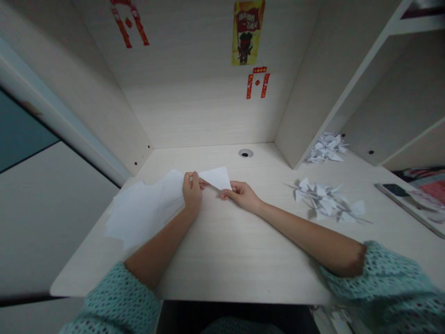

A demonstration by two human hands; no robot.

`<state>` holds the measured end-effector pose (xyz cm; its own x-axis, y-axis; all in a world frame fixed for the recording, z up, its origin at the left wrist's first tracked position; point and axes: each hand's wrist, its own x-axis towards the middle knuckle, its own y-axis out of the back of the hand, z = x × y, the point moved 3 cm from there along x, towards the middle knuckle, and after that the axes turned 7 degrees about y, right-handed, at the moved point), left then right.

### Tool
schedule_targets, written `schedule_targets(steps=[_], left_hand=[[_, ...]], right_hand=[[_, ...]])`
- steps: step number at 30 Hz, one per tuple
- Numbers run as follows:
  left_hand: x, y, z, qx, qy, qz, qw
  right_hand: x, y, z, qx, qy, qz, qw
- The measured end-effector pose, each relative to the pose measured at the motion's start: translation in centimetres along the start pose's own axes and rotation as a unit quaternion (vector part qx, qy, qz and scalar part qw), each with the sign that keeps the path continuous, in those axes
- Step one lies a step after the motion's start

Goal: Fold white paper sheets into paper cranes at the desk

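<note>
A white sheet of paper (216, 176) is held between my two hands over the middle of the desk, with its near edge tilted up. My left hand (193, 191) pinches it at the left end, the fingers closed. At the other end, my right hand (243, 195) grips the edge between thumb and fingers. Beside and partly behind my left hand lies a spread of white paper sheets (139, 213), their edges overlapping unevenly.
Folded white paper pieces (321, 199) lie in a loose cluster on the right, with another heap (327, 147) behind, past the upright panel (313, 93). A flat tablet-like object (410, 204) rests at far right. The desk (243, 260) has a round cable hole (245, 153) near the back wall.
</note>
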<state>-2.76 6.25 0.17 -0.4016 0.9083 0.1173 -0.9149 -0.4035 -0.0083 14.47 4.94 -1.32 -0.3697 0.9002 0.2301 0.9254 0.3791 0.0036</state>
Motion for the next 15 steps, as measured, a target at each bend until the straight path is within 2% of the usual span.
schedule_targets(steps=[4,9,11,15], left_hand=[[0.6,0.0,-0.6,-0.022,0.041,0.013,0.999],[0.5,-0.1,-0.8,-0.026,0.044,-0.001,0.999],[0.1,-0.3,-0.4,-0.017,0.037,-0.032,0.999],[-1.1,-1.2,1.0,0.086,-0.028,-0.146,0.985]], right_hand=[[-0.2,0.1,-0.6,-0.01,0.011,0.047,0.999],[-0.2,0.2,-0.7,0.014,0.01,0.08,0.997],[-0.1,0.3,-0.6,0.021,0.011,0.095,0.995],[0.0,0.5,-0.6,0.044,0.015,0.11,0.993]])
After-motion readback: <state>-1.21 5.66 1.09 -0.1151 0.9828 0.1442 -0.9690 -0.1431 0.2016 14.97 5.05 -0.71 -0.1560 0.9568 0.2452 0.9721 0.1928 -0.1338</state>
